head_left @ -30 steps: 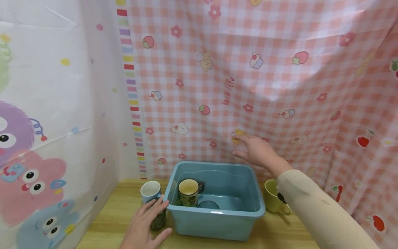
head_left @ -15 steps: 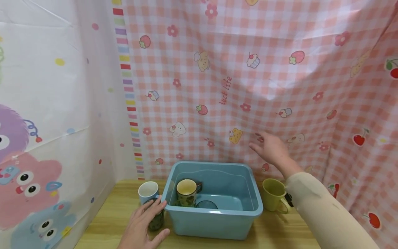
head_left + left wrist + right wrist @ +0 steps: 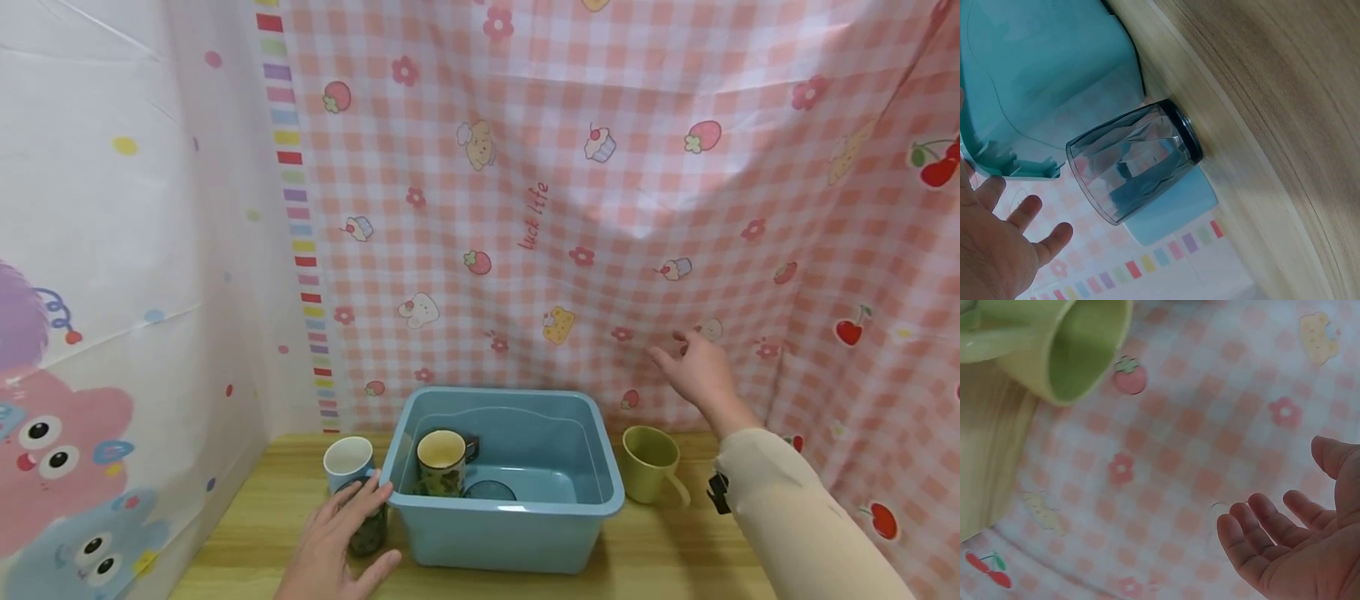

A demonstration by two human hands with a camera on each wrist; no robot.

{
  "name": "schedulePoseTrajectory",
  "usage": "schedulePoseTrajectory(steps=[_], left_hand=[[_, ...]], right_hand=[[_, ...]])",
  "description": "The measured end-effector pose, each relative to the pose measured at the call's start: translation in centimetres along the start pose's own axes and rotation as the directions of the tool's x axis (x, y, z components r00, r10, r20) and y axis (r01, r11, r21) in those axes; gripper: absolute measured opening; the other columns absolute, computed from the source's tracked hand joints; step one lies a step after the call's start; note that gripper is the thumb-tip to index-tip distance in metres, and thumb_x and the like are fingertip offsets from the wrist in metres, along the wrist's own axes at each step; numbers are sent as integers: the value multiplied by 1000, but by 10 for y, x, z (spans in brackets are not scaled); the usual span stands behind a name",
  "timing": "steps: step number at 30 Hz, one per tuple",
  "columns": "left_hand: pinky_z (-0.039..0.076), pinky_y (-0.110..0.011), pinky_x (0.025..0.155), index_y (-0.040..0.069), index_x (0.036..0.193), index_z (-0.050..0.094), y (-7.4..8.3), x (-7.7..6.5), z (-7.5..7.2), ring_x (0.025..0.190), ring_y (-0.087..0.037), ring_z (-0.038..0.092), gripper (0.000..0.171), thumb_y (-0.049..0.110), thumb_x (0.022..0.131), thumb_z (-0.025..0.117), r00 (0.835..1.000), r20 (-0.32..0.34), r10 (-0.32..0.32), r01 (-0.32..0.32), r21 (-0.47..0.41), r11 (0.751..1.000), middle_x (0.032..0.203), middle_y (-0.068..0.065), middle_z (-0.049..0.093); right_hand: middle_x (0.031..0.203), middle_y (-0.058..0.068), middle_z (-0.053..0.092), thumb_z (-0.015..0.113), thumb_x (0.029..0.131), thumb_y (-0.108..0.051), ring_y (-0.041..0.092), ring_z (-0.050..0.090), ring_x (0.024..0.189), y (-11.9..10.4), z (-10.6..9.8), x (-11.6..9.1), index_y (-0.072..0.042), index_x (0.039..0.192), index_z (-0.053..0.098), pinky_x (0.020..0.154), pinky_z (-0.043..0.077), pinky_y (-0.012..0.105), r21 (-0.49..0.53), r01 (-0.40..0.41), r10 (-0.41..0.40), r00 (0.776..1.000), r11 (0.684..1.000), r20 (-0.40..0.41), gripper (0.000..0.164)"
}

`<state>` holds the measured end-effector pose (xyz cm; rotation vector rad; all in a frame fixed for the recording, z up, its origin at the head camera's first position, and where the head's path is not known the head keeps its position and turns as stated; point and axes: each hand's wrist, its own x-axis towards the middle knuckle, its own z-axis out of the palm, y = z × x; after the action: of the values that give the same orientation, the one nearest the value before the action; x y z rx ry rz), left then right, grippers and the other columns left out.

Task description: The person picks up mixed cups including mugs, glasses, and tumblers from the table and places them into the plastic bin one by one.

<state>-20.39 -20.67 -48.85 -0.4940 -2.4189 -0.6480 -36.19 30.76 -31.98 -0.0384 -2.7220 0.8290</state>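
My left hand touches the left front corner of a blue plastic tub, fingers fairly straight and spread. Inside the tub are a patterned mug with a cream interior and a dark glass-like round item, mostly hidden by the front wall. Outside, by my left hand, a clear dark-tinted glass stands in front of a light blue mug. My right hand is in the air above and behind a yellow-green mug, fingers loosely bent, holding nothing. In the right wrist view that mug is apart from the hand.
A wood-grain table carries the tub and cups. Behind it hangs a pink checked cloth, with a white cartoon-printed cloth at the left. A small black item is at my right sleeve.
My right hand has moved right, from above the tub's back right corner to beyond the yellow-green mug, uncovering that mug. My left hand stays at the tub's corner. The view shifts slightly right.
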Motion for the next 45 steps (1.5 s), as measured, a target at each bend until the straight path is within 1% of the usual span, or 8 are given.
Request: schedulePoseTrajectory(steps=[14, 19, 23, 27, 31, 37, 42, 45], left_hand=[[52, -61, 93, 31, 154, 59, -1, 2, -1, 136, -31, 60, 80, 48, 83, 91, 999, -23, 43, -42, 35, 998, 159, 3, 59], [52, -62, 95, 31, 155, 58, 0, 2, -2, 138, -30, 59, 81, 48, 83, 91, 999, -16, 28, -28, 33, 999, 160, 2, 59], [52, -63, 96, 29, 154, 59, 2, 2, -3, 138, -32, 60, 80, 47, 83, 91, 1000, -12, 17, -17, 27, 1000, 160, 1, 59], [51, -66, 97, 30, 154, 59, 3, 2, -3, 138, -33, 60, 79, 48, 84, 90, 1000, -1, 0, 0, 22, 1000, 160, 2, 58], [51, -66, 97, 30, 155, 58, 2, 1, -2, 138, -33, 60, 80, 48, 84, 90, 1000, -1, -2, 2, 22, 1000, 161, 2, 58], [52, -64, 96, 29, 155, 58, 1, 0, 0, 138, -32, 59, 82, 45, 82, 92, 1000, -19, 23, -23, 29, 999, 160, 0, 59], [51, -66, 99, 30, 156, 57, 1, -1, 0, 140, -30, 58, 82, 49, 83, 91, 1000, 12, -9, 9, 27, 1000, 162, 1, 57], [50, -68, 100, 31, 156, 57, 2, -1, 0, 140, -31, 57, 82, 51, 83, 90, 1000, 21, -22, 22, 21, 1000, 163, 2, 56]], right_hand=[[150, 43, 49, 48, 109, -58, 58, 55, 132, 39, 1, -7, 12, 160, 32, 103, 51, 67, -32, -65, 67, 995, 997, 79, 88], [154, 44, 44, 49, 109, -57, 61, 48, 138, 44, 2, -11, 15, 160, 31, 111, 45, 70, -43, -102, 108, 981, 994, 164, 90], [154, 47, 40, 51, 107, -57, 63, 46, 138, 49, 3, -16, 18, 155, 38, 109, 48, 68, -39, -145, 150, 951, 989, 269, 90], [147, 47, 47, 54, 107, -56, 59, 57, 127, 60, 6, -21, 20, 149, 41, 93, 59, 59, -19, -185, 178, 904, 982, 388, 89], [138, 44, 55, 57, 105, -59, 56, 64, 120, 71, 10, -25, 20, 147, 43, 82, 63, 52, 18, -249, 213, 861, 968, 461, 90], [139, 46, 56, 53, 105, -66, 57, 65, 119, 82, 15, -31, 20, 151, 37, 82, 63, 55, 21, -263, 210, 814, 965, 541, 98], [134, 43, 60, 52, 106, -64, 57, 64, 121, 89, 20, -42, 20, 155, 30, 85, 62, 59, 33, -307, 226, 765, 951, 603, 99], [130, 39, 63, 52, 106, -65, 54, 66, 119, 95, 24, -50, 20, 153, 33, 85, 62, 61, 46, -337, 236, 743, 940, 627, 99]])
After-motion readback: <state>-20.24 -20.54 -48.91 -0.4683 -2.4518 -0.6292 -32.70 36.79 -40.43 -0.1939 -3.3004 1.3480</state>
